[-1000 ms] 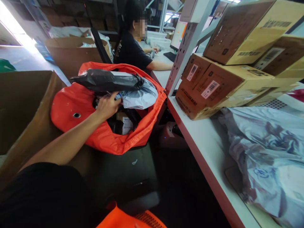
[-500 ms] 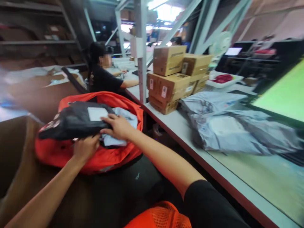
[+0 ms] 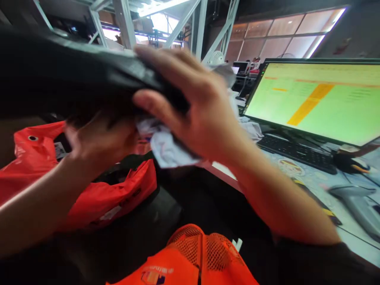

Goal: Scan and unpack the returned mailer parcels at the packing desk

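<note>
A bulky black plastic parcel [image 3: 74,75] is raised close to the camera, its left end cut off by the frame. My right hand [image 3: 202,107] is closed round its right end, thumb on the near side and fingers over the top. Beneath it, my left hand [image 3: 101,138] supports the parcel, its fingers partly hidden and blurred. A crumpled pale grey mailer bag [image 3: 169,152] hangs below the parcel by my right hand. The open orange-red bag [image 3: 118,198] lies below, with a labelled dark package [image 3: 60,149] showing inside.
To the right, a desk carries a monitor [image 3: 314,99], a black keyboard [image 3: 297,152] and a grey barcode scanner [image 3: 356,209]. Crumpled pale plastic [image 3: 251,128] lies beside the keyboard. Metal frame posts [image 3: 124,23] stand behind.
Both hands have lifted the black parcel and the pale grey mailer out of the orange-red bag, towards the camera. My view has swung right to the monitor and desk.
</note>
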A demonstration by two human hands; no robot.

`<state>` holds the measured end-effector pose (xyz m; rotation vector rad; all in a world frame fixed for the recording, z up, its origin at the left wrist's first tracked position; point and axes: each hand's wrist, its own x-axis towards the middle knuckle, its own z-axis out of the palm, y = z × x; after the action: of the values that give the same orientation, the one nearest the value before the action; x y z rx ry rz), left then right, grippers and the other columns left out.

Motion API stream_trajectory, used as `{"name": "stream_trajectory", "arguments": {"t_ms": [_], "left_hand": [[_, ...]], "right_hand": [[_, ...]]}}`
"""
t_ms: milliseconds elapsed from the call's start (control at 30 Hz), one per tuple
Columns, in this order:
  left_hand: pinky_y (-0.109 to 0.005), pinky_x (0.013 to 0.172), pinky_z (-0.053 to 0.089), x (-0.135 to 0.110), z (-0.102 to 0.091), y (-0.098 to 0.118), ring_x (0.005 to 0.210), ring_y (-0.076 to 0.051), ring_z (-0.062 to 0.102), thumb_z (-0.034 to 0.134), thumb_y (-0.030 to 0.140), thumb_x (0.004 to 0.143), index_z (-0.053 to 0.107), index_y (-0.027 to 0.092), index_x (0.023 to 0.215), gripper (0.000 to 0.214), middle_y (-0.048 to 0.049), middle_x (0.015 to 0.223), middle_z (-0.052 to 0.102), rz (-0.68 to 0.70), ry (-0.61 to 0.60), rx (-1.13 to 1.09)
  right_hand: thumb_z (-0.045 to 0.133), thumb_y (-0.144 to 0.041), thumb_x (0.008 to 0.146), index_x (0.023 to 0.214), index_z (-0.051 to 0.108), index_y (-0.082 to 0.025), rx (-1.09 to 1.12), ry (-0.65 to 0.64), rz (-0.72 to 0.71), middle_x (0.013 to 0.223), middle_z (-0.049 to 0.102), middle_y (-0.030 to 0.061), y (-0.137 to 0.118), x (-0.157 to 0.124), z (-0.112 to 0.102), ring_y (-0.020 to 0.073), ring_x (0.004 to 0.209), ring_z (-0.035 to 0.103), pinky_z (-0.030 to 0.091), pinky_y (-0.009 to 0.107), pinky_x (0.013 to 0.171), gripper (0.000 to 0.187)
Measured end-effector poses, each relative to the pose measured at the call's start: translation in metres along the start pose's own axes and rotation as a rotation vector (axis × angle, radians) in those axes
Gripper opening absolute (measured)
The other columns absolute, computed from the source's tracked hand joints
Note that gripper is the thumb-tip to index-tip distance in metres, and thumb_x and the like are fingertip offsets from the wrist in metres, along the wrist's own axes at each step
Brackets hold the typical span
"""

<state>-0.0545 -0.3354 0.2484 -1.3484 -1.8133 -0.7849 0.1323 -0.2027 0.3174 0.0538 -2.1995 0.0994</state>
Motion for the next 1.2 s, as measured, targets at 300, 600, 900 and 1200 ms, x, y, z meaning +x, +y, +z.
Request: {"name": "stream_trajectory", "arguments": {"t_ms": [300, 600, 900, 1200], "left_hand": [[-0.067, 0.103, 0.044, 0.178, 0.066, 0.116, 0.134, -0.040, 0.060, 0.011, 0.042, 0.107, 0.071, 0.017, 0.121, 0.067, -0.0093, 0.129, 0.062, 0.441, -0.045, 0.062], [-0.058, 0.114, 0.046, 0.160, 0.250, 0.120, 0.130, -0.031, 0.064, 0.037, 0.024, 0.106, 0.071, 0.019, 0.111, 0.034, -0.0141, 0.127, 0.070, 0.382, -0.231, -0.066], [-0.040, 0.102, 0.057, 0.010, 0.348, 0.102, 0.123, -0.031, 0.066, 0.050, 0.011, 0.095, 0.073, 0.020, 0.117, 0.032, -0.0134, 0.133, 0.070, 0.371, -0.490, -0.245], [-0.029, 0.086, 0.055, 0.052, 0.355, 0.065, 0.102, -0.020, 0.068, 0.048, 0.009, 0.101, 0.070, 0.017, 0.109, 0.025, -0.0106, 0.118, 0.070, 0.208, -0.520, -0.203]], "right_hand": [[0.025, -0.065, 0.097, 0.147, 0.061, -0.012, -0.544, 0.277, -0.159, 0.137, 0.064, 0.0080, 0.099, 0.001, -0.124, 0.0323, 0.132, 0.059, 0.045, 0.051, 0.105, 0.082], [0.059, -0.053, 0.102, 0.145, 0.057, -0.021, -0.494, 0.353, -0.008, 0.146, 0.055, 0.0178, 0.209, -0.059, -0.057, 0.0359, 0.140, 0.048, 0.040, 0.063, 0.118, 0.053], [0.053, -0.039, 0.104, 0.134, 0.061, -0.022, -0.322, 0.307, 0.145, 0.125, 0.068, 0.0157, 0.242, -0.153, 0.021, 0.0313, 0.120, 0.063, 0.053, 0.051, 0.105, 0.035], [0.054, -0.080, 0.091, 0.080, 0.063, -0.019, -0.345, 0.746, 0.579, 0.069, 0.055, 0.0032, 0.241, -0.152, -0.090, 0.0180, 0.063, 0.049, 0.047, 0.034, 0.059, 0.063]]}}
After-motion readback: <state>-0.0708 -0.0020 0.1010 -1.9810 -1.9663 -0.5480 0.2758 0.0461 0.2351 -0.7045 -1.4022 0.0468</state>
